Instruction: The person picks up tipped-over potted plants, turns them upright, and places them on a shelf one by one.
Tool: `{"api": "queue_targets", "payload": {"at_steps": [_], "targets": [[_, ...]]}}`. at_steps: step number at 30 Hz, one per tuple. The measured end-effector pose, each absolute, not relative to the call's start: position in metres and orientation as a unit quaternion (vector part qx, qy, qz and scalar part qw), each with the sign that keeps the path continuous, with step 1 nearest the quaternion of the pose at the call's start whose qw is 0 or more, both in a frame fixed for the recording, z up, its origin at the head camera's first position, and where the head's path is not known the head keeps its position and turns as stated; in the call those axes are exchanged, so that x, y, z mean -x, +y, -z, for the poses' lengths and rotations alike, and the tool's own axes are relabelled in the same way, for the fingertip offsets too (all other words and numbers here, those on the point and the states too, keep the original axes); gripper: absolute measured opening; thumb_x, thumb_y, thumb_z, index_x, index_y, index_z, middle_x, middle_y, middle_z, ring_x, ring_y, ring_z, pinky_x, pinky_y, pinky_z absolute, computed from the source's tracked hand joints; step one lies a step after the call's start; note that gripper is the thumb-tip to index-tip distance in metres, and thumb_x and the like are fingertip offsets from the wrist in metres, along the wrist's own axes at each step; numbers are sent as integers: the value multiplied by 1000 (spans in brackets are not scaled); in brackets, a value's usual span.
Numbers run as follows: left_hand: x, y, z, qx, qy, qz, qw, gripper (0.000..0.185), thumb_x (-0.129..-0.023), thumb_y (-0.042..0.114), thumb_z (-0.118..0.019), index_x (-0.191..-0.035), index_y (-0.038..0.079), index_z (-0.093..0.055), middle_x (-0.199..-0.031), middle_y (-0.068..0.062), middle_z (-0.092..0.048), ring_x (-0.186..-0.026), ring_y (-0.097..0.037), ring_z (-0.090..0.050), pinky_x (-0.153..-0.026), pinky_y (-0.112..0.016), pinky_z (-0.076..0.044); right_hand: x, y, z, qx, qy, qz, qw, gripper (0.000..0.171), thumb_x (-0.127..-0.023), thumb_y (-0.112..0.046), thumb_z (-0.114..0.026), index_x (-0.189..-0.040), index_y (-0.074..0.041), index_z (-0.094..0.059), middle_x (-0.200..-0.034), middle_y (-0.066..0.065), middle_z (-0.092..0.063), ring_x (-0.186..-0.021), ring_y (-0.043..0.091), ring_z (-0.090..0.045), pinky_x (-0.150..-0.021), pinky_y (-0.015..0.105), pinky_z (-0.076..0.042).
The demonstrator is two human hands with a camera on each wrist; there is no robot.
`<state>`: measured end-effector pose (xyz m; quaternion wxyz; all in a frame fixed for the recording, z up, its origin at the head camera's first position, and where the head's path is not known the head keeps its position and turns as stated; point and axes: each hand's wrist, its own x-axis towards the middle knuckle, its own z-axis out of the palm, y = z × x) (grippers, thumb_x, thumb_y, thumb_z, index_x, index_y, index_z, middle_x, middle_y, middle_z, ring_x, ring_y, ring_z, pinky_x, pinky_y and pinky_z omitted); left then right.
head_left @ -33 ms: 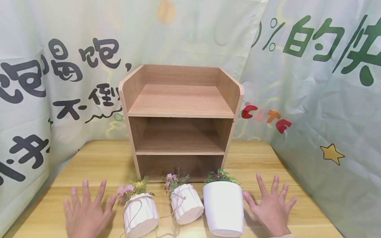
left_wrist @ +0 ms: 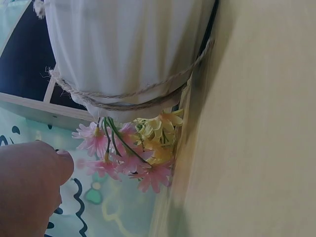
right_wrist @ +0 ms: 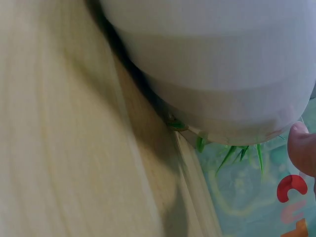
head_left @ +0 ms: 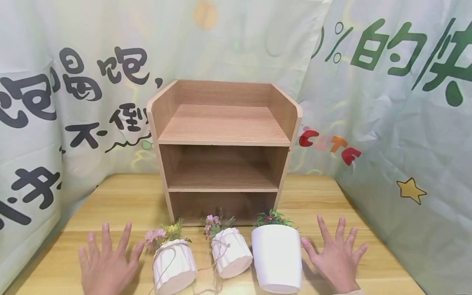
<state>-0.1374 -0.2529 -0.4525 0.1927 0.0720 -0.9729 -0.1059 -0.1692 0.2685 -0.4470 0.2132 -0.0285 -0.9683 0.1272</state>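
Observation:
My left hand (head_left: 108, 262) is spread over the table at the front left, fingers straight and holding nothing. Just right of it lies a white fluted flowerpot (head_left: 175, 266) on its side, twine round its neck, pink and yellow flowers (left_wrist: 131, 153) pointing away from me. A smaller white pot (head_left: 231, 253) with pinkish-purple flowers lies tipped over in the middle, with twine too. Beside it a larger smooth white pot (head_left: 277, 258) lies with green leaves and red bits at its far end. My right hand (head_left: 336, 259), also spread and holding nothing, is right of that pot.
A wooden shelf unit (head_left: 225, 125) stands behind the pots, with a walled top and two compartments below. Printed cloth (head_left: 387, 123) hangs behind and along both sides of the wooden table (head_left: 313, 196). Loose twine (head_left: 208, 287) trails between the left and middle pots.

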Motion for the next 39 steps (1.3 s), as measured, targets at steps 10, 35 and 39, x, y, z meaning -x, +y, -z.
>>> {"api": "queue_targets", "payload": {"at_steps": [10, 35, 39], "targets": [[140, -245, 445, -70, -971, 119, 197, 68, -99, 55, -34, -156, 21, -18, -155, -26, 14, -133, -50, 23, -101, -62, 21, 172, 273, 435, 45, -967, -131, 213, 86, -88, -65, -50, -156, -24, -16, -152, 37, 4, -131, 64, 9, -90, 80, 13], [164, -236, 387, 40, -936, 247, 248, 76, -101, 41, -43, -153, -2, -8, -152, -37, 2, -137, -56, 2, -105, -70, -2, 177, 265, 414, -34, -890, -448, 80, 63, -102, -34, -46, -146, 7, -26, -143, 38, -31, -125, 56, -36, -99, 60, -35], [173, -229, 367, 74, -915, 306, 252, 80, -99, 37, -47, -154, 1, -2, -155, -31, 0, -136, -56, -9, -101, -73, -13, 177, 260, 413, -17, -843, -538, 8, 60, -103, -32, -43, -146, 5, -24, -144, 37, -32, -127, 52, -38, -99, 57, -38]]}}
